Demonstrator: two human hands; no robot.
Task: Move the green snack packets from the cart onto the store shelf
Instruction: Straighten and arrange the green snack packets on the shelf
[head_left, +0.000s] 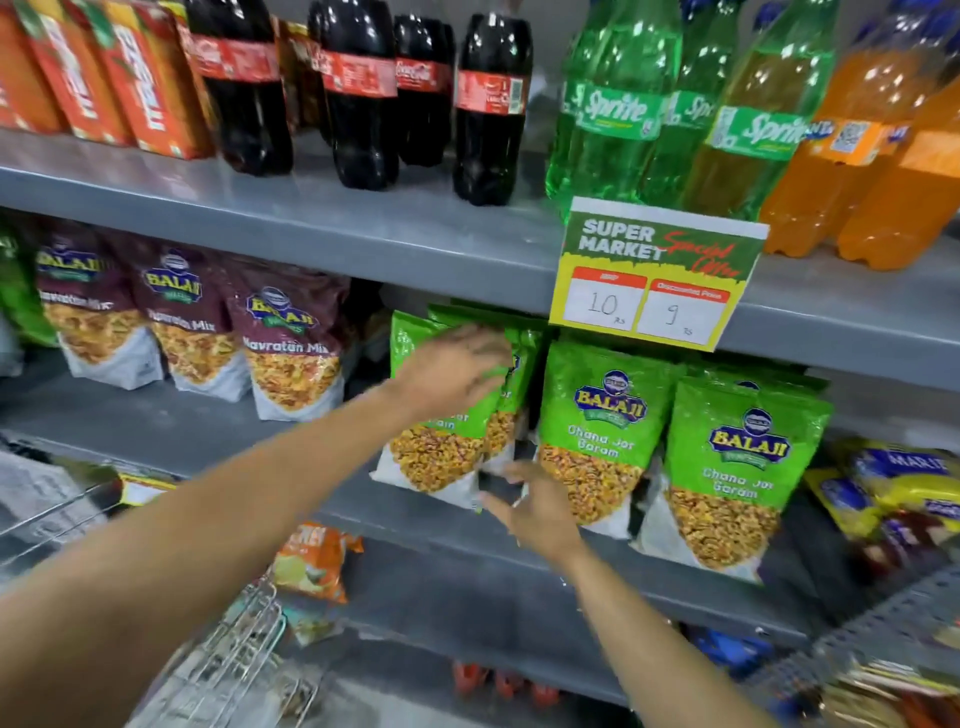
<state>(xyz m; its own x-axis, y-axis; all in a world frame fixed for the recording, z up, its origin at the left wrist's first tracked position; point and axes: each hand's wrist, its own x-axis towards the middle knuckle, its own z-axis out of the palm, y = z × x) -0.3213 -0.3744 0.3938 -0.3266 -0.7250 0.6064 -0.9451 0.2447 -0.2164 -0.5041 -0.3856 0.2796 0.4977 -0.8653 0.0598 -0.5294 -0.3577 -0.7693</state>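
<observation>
Green Balaji Chana Jor Garam packets stand in rows on the grey middle shelf (415, 514). My left hand (451, 371) lies on the front of the leftmost green packet (434, 447), fingers curled over its top half. My right hand (535, 506) hovers just below and right of that packet, fingers spread and holding nothing. Two more green packets, one (597, 415) and another (737, 462), stand to the right. The wire cart (234, 654) is at the lower left, its contents blurred.
Maroon Navratan Mix packets (291, 343) stand left of the green ones. Cola, Sprite and orange soda bottles fill the shelf above. A yellow price sign (654, 275) hangs from that shelf's edge. Biscuit packs (893, 483) lie at the right, an orange chips bag (311, 561) below.
</observation>
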